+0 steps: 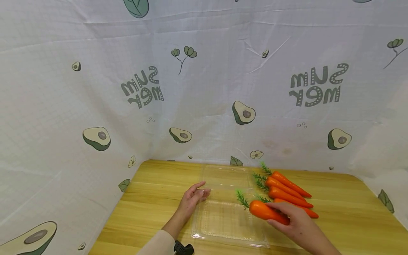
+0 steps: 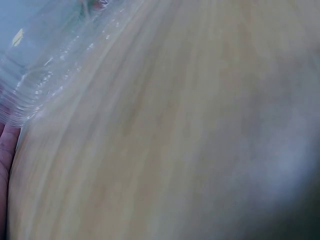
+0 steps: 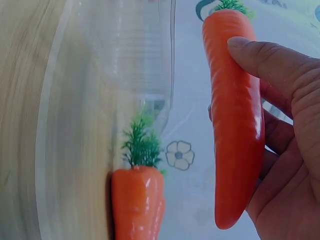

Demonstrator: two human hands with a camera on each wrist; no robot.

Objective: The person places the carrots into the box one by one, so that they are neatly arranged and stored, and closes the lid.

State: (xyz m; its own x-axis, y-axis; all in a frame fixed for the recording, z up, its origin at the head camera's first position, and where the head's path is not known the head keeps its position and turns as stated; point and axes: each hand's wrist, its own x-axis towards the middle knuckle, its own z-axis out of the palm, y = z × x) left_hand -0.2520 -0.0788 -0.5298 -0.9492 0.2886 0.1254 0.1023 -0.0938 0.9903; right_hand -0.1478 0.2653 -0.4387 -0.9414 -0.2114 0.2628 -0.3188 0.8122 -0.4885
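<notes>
An orange carrot point(image 1: 262, 211) with a green leafy top is held in my right hand point(image 1: 296, 222), above the right side of a clear plastic clamshell box point(image 1: 232, 242). In the right wrist view, the thumb presses along the side of this carrot point(image 3: 235, 130) and the fingers lie behind it. The box stands with its lid point(image 1: 227, 170) folded back toward the wall. My left hand point(image 1: 192, 199) is at the box's left edge, near the hinge, with fingers loosely bent. In the left wrist view, only a sliver of that hand point(image 2: 6, 150) shows below the clear plastic point(image 2: 37, 75).
Several more carrots point(image 1: 290, 196) lie side by side on the wooden table point(image 1: 153, 198), right of the box, leafy tops toward it. A black device point(image 1: 184, 249) is by the left sleeve. A white cloth point(image 1: 204, 88) printed with avocados hangs behind and at the sides.
</notes>
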